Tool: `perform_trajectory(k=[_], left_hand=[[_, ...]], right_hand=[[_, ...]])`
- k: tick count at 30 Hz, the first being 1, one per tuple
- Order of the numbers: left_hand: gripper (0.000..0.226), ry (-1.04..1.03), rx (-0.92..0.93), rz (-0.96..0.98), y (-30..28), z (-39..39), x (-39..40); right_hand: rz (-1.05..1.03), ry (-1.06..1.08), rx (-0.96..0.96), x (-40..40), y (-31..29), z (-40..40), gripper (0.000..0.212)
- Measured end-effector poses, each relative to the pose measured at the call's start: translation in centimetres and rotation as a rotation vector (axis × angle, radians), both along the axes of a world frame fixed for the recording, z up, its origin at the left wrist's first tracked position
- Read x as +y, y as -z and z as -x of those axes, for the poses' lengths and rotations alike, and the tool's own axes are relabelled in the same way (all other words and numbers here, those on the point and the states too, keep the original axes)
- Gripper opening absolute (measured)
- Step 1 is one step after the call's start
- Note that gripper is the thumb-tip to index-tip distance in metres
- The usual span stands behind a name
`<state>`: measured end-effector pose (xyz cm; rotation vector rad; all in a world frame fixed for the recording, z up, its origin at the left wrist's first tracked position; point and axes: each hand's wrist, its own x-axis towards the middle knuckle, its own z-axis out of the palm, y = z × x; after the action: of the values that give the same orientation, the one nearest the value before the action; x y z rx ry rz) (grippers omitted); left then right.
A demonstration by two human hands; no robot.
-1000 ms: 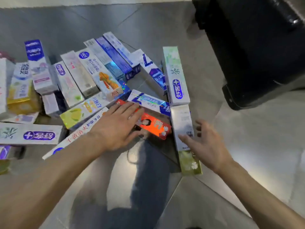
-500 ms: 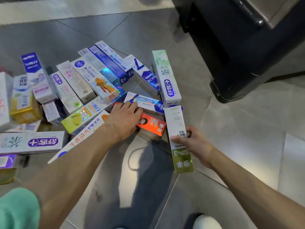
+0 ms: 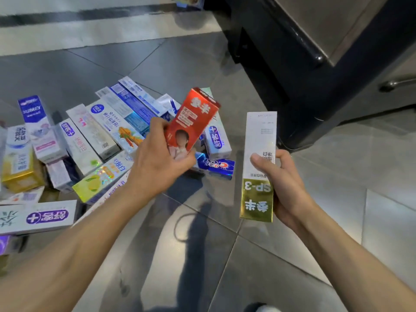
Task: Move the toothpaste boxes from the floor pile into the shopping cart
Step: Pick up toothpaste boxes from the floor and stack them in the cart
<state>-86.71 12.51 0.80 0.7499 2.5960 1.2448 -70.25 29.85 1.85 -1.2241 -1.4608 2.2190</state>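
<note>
Grey tiled floor (image 3: 180, 64), both hands lifting boxes.
Left hand (image 3: 155, 163) gripped red cardboard toothpaste box (image 3: 191, 122) above pile of mixed toothpaste boxes (image 3: 90, 143) at left; right hand (image 3: 286, 188) held white-and-gold carton (image 3: 258, 167), w/ dark cabinet base (image 3: 292, 86) far right.

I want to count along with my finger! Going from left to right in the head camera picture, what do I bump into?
Yellow-gold box → purple-topped box → lemon box → left hand holding the red box → white and gold box in the right hand → dark cabinet.
</note>
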Motion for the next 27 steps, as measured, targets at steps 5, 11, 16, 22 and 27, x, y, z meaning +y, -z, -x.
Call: perform_trajectory(k=[5,11,16,22,27], left_hand=[[0.059,-0.138,-0.419,-0.200,-7.5,-3.1,0.5],[0.047,-0.138,-0.826,-0.428,-24.7,-6.7,0.4],[0.054,-0.079,-0.878,-0.404,-46.3,-9.3,0.7],[0.024,-0.141,-0.859,-0.478,-69.9,-12.9,-0.3],[0.016,-0.033,-0.792,-0.542,-83.2,-17.3,0.7]], right_hand=[[0.018,-0.050,0.037,-1.4,-8.5,0.2,0.039],[-0.018,-0.075,0.015,-3.3,-26.6,-1.0,0.037],[0.048,-0.104,0.080,-3.2,-46.9,-2.8,0.037],[0.018,-0.078,0.140,-2.6,-70.0,-6.2,0.057],[0.078,-0.041,0.234,-1.8,-81.9,-10.6,0.053]])
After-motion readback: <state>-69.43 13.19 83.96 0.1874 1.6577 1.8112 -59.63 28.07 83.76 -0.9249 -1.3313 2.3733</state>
